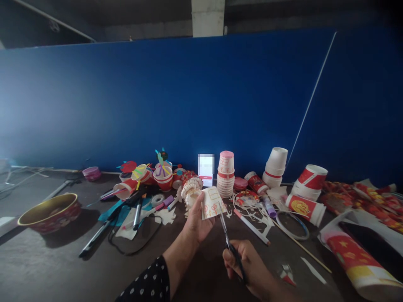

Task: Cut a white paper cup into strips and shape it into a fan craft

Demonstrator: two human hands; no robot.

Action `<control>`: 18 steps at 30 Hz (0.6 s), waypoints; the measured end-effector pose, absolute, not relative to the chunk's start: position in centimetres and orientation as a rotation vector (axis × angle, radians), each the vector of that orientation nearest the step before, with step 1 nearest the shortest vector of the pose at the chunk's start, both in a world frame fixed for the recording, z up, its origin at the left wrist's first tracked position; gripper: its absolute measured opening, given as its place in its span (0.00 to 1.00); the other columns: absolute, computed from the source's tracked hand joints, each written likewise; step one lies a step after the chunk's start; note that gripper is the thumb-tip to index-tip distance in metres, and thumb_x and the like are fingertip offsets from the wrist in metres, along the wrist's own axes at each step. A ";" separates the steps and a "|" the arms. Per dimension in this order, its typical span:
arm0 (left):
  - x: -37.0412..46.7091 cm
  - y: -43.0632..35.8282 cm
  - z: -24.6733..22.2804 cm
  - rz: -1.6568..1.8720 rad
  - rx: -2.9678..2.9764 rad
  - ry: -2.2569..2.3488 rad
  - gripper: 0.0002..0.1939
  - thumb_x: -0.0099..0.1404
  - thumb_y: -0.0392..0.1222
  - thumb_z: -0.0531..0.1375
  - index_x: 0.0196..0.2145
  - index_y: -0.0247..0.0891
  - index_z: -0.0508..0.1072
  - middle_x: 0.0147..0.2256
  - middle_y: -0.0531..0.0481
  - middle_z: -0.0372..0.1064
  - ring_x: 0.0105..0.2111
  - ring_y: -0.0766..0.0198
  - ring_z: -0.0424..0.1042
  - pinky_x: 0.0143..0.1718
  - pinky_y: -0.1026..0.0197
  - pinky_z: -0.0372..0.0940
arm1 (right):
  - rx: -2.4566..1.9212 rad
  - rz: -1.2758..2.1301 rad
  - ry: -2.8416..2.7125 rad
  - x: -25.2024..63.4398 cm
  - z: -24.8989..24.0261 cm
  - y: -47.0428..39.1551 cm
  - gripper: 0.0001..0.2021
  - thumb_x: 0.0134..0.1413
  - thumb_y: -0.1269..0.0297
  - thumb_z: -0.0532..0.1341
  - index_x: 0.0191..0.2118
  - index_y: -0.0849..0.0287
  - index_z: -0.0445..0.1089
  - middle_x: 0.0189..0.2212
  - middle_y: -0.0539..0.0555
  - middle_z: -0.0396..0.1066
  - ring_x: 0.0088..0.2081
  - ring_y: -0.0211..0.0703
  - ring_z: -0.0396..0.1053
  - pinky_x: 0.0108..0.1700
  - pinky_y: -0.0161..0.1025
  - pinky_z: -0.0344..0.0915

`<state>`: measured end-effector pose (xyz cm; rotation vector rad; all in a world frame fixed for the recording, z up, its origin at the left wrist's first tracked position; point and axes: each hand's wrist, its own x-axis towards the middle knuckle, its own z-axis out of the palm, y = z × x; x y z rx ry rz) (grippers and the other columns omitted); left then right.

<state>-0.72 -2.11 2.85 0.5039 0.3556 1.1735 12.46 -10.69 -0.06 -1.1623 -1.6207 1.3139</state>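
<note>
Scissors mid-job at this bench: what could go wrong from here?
1. The left hand holds the white cup close to the scissors, so a slip of the right hand might nick a finger.
2. The blades are by the orange drawings; a stray cut could spoil them.
3. The tall cup stack stands just behind the work; a bump might topple it.

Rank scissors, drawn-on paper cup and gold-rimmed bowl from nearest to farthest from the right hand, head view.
1. Scissors: held in right hand.
2. Drawn-on paper cup: in left hand.
3. Gold-rimmed bowl: far left on table.
</note>
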 end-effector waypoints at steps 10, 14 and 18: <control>-0.6 -2.1 2.8 1.198 0.534 0.376 0.23 0.62 0.45 0.55 0.53 0.33 0.62 0.37 0.42 0.72 0.32 0.57 0.72 0.33 0.57 0.66 | -1.326 1.066 -1.699 12.1 0.0 -10.8 0.20 0.47 0.48 0.57 0.20 0.58 0.54 0.17 0.44 0.50 0.20 0.32 0.47 0.20 0.31 0.45; -0.7 -2.1 2.6 1.190 0.551 0.352 0.25 0.62 0.45 0.56 0.54 0.33 0.61 0.39 0.42 0.72 0.33 0.56 0.72 0.36 0.55 0.66 | -1.395 0.870 -1.783 12.1 0.1 -10.9 0.19 0.49 0.49 0.56 0.20 0.58 0.55 0.16 0.44 0.51 0.21 0.32 0.48 0.21 0.31 0.45; -0.9 -2.0 2.5 1.187 0.512 0.352 0.24 0.61 0.45 0.55 0.53 0.30 0.62 0.39 0.40 0.72 0.37 0.53 0.72 0.41 0.52 0.64 | -1.437 0.779 -1.799 12.0 0.4 -11.2 0.18 0.50 0.50 0.56 0.20 0.59 0.57 0.16 0.46 0.56 0.20 0.33 0.51 0.21 0.31 0.47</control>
